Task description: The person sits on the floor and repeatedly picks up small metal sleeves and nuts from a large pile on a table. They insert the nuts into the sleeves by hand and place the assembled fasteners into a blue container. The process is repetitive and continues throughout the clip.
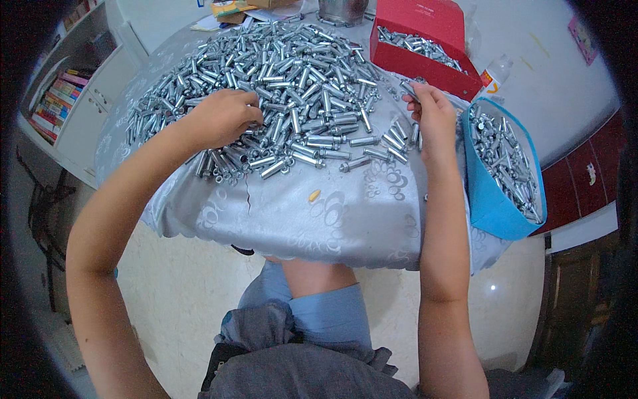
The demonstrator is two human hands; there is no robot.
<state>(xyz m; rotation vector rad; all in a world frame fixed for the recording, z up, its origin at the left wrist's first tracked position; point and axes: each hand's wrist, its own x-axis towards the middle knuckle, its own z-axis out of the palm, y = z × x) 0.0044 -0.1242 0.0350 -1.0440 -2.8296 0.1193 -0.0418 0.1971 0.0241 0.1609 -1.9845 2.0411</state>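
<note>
A big heap of silvery metal expansion bolts [312,73] covers much of the table. My left hand [226,120] is at the near left part of the heap, fingers curled down among the bolts; what they hold, if anything, is hidden. Raised at the heap's right side, my right hand [433,113] pinches one expansion bolt [408,88] between thumb and fingers. Several loose bolts [393,141] lie just left of that hand. To its right stands a blue fabric bin [484,216] filled with similar bolts.
An open red box [425,74] with more bolts stands at the back right, beside a plastic bottle [496,72]. A metal pot [342,9] is at the far edge. A small yellow piece [314,195] lies on the silvery tablecloth [279,223] near me. A bookshelf [73,100] stands left.
</note>
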